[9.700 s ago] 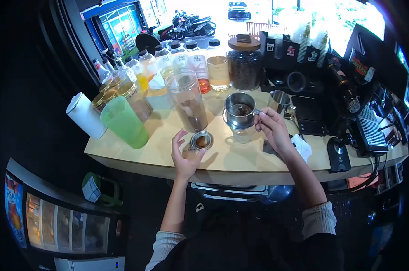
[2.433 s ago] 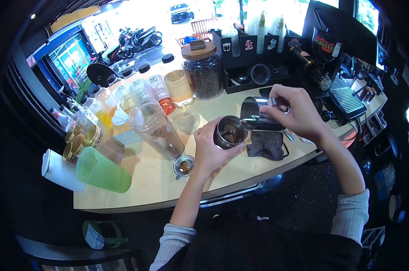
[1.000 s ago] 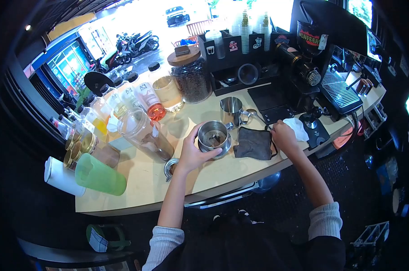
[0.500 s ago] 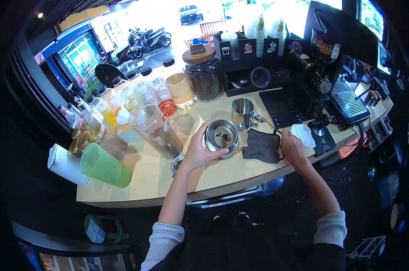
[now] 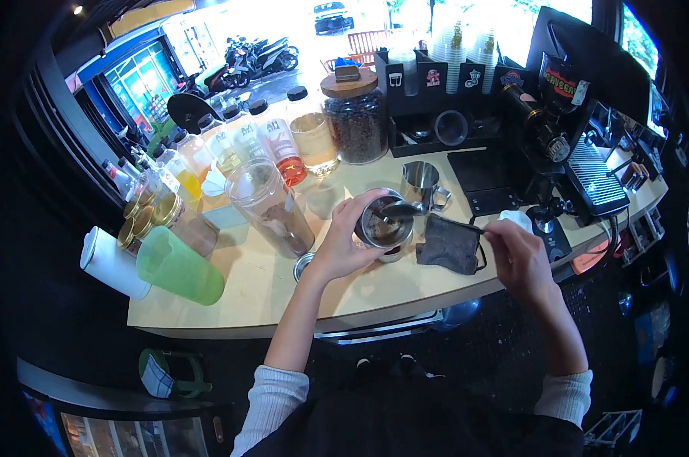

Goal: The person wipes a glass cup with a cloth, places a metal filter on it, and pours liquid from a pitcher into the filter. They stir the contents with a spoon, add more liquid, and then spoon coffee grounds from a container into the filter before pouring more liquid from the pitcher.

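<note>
My left hand (image 5: 343,242) is wrapped round a round metal cup (image 5: 378,231) with brownish, frothy liquid in it, held over the counter. Between the fingers of my right hand (image 5: 521,259) is the handle of a spoon (image 5: 404,209), whose bowl overlaps the cup's mouth. A dark grey cloth (image 5: 447,245) lies on the counter beneath the handle. Just behind the cup stands a steel milk pitcher (image 5: 421,183). A small metal ring-shaped piece (image 5: 303,266) sits near my left wrist.
Left of the cup stand a clear jug (image 5: 272,209) of brown powder, a green pitcher (image 5: 181,266) and several syrup bottles (image 5: 280,148). A coffee bean jar (image 5: 357,122) is behind. At right are a grinder (image 5: 539,114) and white tissue (image 5: 516,219). The counter's edge (image 5: 360,316) runs along the front.
My right hand has moved right and turned, bringing the spoon's bowl from beside the milk pitcher to the cup's mouth. The cup has shifted slightly in my left hand.
</note>
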`<state>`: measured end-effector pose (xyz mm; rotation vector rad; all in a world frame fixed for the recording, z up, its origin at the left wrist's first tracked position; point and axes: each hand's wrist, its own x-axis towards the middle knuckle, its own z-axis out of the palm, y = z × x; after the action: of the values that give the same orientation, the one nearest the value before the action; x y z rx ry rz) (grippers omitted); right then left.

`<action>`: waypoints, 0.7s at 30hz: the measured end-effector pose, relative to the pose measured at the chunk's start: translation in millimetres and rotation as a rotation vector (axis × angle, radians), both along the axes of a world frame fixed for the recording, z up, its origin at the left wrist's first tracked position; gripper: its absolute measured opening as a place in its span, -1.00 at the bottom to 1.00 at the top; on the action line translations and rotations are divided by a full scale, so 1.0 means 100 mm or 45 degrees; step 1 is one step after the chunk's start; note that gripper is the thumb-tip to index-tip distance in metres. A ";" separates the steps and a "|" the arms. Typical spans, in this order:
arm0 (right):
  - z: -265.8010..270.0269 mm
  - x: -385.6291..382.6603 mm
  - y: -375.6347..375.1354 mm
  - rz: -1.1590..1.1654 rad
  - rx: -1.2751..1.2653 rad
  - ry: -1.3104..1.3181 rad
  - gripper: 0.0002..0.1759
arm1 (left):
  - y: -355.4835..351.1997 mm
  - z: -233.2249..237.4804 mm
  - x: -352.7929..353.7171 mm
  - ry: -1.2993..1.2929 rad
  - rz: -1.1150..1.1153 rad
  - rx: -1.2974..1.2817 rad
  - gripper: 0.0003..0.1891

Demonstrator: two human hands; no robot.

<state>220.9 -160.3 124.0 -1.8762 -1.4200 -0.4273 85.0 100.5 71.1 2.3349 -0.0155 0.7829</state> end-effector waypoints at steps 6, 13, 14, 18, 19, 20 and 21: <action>0.08 -0.21 0.23 0.335 -0.077 0.086 -0.90 | -0.04 -0.04 0.00 -0.099 0.004 0.088 -0.11; 0.10 -0.13 0.31 0.295 0.133 0.607 -0.93 | -0.01 -0.08 -0.02 -0.124 0.009 0.015 -0.09; 0.11 -0.10 0.29 0.277 0.168 0.639 -0.92 | 0.00 -0.09 -0.03 -0.115 0.009 0.005 -0.09; 0.21 -0.09 0.24 0.206 0.128 0.292 -0.94 | 0.00 -0.09 -0.01 -0.139 0.004 -0.025 -0.10; 0.21 -0.13 0.23 0.220 0.073 0.221 -0.94 | -0.02 -0.08 -0.01 -0.137 0.002 -0.027 -0.10; 0.13 -0.15 0.28 0.291 0.122 0.072 -0.92 | -0.03 -0.07 0.00 -0.135 0.002 -0.022 -0.11; 0.09 -0.19 0.30 0.325 0.092 0.090 -0.89 | -0.05 -0.06 0.01 -0.133 -0.001 -0.016 -0.11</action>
<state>201.7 -130.3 132.7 -1.6108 -1.5502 -0.2807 85.9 95.5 64.8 2.2796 -0.0563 0.9012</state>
